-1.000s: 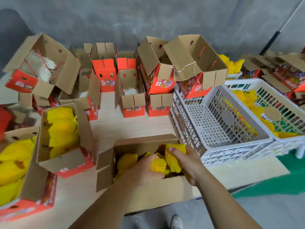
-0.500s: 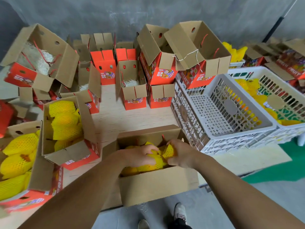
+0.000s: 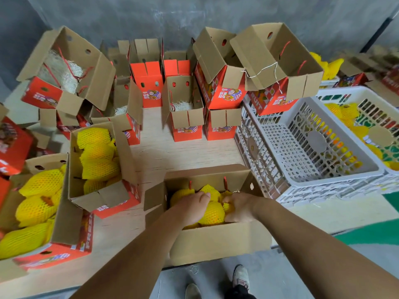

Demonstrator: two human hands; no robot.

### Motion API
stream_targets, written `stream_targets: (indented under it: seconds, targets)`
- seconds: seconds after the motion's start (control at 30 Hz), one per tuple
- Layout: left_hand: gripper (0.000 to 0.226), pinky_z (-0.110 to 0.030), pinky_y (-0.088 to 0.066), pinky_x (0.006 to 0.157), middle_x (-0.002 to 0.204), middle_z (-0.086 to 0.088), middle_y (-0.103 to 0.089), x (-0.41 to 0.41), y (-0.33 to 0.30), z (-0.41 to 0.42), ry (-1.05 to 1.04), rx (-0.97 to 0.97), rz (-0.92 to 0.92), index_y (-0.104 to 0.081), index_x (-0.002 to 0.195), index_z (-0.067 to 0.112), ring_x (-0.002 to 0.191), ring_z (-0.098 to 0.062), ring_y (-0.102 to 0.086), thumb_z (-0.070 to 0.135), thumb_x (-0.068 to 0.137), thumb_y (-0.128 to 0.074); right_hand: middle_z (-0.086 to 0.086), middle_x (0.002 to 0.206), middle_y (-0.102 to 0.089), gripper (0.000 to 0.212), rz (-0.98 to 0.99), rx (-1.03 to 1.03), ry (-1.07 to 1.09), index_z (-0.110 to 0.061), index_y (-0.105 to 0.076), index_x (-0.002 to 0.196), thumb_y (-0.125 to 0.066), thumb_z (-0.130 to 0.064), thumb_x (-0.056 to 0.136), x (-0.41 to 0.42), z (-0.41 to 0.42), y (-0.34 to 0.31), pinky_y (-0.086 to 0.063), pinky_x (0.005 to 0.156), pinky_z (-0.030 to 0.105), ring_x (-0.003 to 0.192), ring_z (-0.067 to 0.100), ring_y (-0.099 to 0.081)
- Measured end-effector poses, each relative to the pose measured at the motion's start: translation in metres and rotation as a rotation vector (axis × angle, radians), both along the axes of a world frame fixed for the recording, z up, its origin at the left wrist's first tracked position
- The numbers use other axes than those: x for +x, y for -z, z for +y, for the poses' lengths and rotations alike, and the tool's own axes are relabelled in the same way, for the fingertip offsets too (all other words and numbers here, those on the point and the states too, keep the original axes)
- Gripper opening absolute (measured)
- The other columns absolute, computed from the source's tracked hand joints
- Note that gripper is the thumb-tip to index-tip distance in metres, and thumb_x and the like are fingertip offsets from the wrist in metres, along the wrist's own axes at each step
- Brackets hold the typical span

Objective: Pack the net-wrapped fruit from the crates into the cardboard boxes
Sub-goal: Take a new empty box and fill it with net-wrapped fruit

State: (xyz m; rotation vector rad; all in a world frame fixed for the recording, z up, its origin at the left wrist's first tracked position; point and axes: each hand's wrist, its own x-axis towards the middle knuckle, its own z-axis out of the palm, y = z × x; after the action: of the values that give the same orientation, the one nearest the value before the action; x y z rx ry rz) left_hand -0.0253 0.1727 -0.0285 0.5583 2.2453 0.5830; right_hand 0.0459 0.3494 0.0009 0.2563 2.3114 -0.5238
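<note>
Head view: box (image 3: 262, 102) side reads "FRUIT".

yellow net fruit (image 3: 210, 213), white crate (image 3: 313, 147)

"FRUIT" in white on the red box (image 3: 262, 104) beside the crate (image 3: 269, 190)
</note>
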Motion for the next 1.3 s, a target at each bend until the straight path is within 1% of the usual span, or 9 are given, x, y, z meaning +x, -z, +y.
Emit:
stream_targets:
  seconds: [0.27, 0.53, 0.7, 0.9, 0.93, 0.97, 1.0, 1.1, 1.3]
  targets:
    - [0.014, -0.031, -0.048, 0.085, 0.109, 0.002, -0.062, -0.001, 0.008, -0.006, -0.006, 0.059, 0.072, -0.06, 0.101, 0.027, 0.1, -0.02, -0.06, 0.033, 0.097, -0.048, -0.006, 0.119, -0.062, 0.073, 0.405, -0.142, 0.229, -0.039, -0.043, 0.141, -0.071, -0.042, 0.074, 0.014, 0.02, 0.001, -0.055, 0.088, 0.033, 0.102, 0.014, -0.064]
    - [0.018, -0.038, -0.054, 0.084, 0.107, 0.001, -0.073, -0.018, -0.009, -0.001, 0.047, 0.059, 0.404, -0.063, 0.115, 0.025, 0.101, -0.027, -0.068, 0.027, 0.103, -0.05, -0.006, 0.12, -0.054, 0.054, 0.994, -0.01, 0.274, -0.028, -0.052, 0.13, -0.067, -0.044, 0.08, 0.047, 0.01, 0.035, -0.052, 0.091, 0.04, 0.111, 0.016, -0.055]
    - [0.052, -0.019, -0.046, 0.081, 0.109, 0.024, -0.066, 0.01, -0.04, 0.02, -0.127, 0.431, -0.054, -0.058, 0.125, 0.045, 0.098, 0.009, -0.061, 0.075, 0.082, -0.061, -0.012, 0.125, -0.059, 0.065, 1.09, -0.283, 0.62, -0.029, -0.048, 0.138, -0.073, -0.047, 0.08, 0.042, 0.007, 0.015, -0.05, 0.099, 0.033, 0.117, 0.006, -0.058]
    - [0.041, -0.026, -0.052, 0.09, 0.151, -0.004, -0.056, 0.041, -0.066, 0.026, -0.707, 0.904, -0.567, -0.07, 0.117, 0.058, 0.128, -0.013, -0.061, 0.06, 0.077, -0.08, -0.001, 0.138, -0.048, 0.091, 0.754, -0.858, 0.566, -0.04, -0.031, 0.142, -0.062, -0.011, 0.063, 0.009, -0.019, -0.022, -0.046, 0.095, 0.024, 0.13, 0.015, -0.049]
    - [0.101, -0.032, -0.052, 0.09, 0.152, -0.014, -0.054, 0.041, -0.064, 0.018, -0.789, 0.93, -0.486, 0.005, 0.125, 0.052, 0.129, -0.019, -0.061, 0.063, 0.075, -0.083, -0.002, 0.138, -0.046, 0.088, 0.753, -0.835, 0.591, -0.041, -0.035, 0.138, -0.057, -0.007, 0.06, 0.005, -0.017, -0.024, -0.044, 0.094, 0.024, 0.131, 0.014, -0.046]
    - [0.069, -0.034, -0.054, 0.086, 0.147, -0.015, -0.059, 0.035, -0.05, 0.011, -0.847, 0.912, -0.462, -0.052, 0.074, 0.014, 0.125, -0.023, -0.064, 0.073, 0.064, -0.085, -0.004, 0.138, -0.045, 0.081, 0.781, -0.72, 0.555, -0.04, -0.04, 0.137, -0.057, -0.008, 0.065, 0.004, -0.012, -0.026, -0.043, 0.096, 0.025, 0.132, 0.011, -0.045]
    - [0.071, -0.033, -0.055, 0.083, 0.137, -0.008, -0.066, 0.03, -0.046, 0.001, -0.836, 0.863, -0.33, -0.06, 0.093, 0.023, 0.121, -0.022, -0.067, 0.08, 0.058, -0.081, -0.004, 0.138, -0.045, 0.071, 0.762, -0.507, 0.432, -0.037, -0.044, 0.139, -0.059, -0.011, 0.075, 0.006, -0.001, -0.024, -0.041, 0.101, 0.026, 0.133, 0.013, -0.043]
    - [0.058, -0.03, -0.053, 0.087, 0.119, 0.015, -0.07, 0.027, -0.015, -0.018, -0.665, 0.726, -0.281, -0.061, 0.12, 0.041, 0.111, -0.007, -0.067, 0.064, 0.069, -0.074, 0.005, 0.148, -0.041, 0.064, 0.249, 0.11, -0.08, -0.031, -0.039, 0.15, -0.065, -0.032, 0.092, 0.005, 0.016, -0.002, -0.036, 0.112, 0.039, 0.136, 0.033, -0.038]
    - [0.056, 0.005, -0.04, 0.069, 0.107, 0.045, -0.057, 0.039, -0.012, -0.009, -0.517, 0.672, -0.114, -0.053, 0.124, 0.048, 0.097, 0.025, -0.054, 0.065, 0.074, -0.073, 0.004, 0.161, -0.034, 0.069, 0.076, 0.179, -0.149, -0.028, -0.034, 0.157, -0.058, -0.05, 0.097, -0.018, -0.002, 0.043, -0.036, 0.117, 0.048, 0.147, 0.031, -0.033]
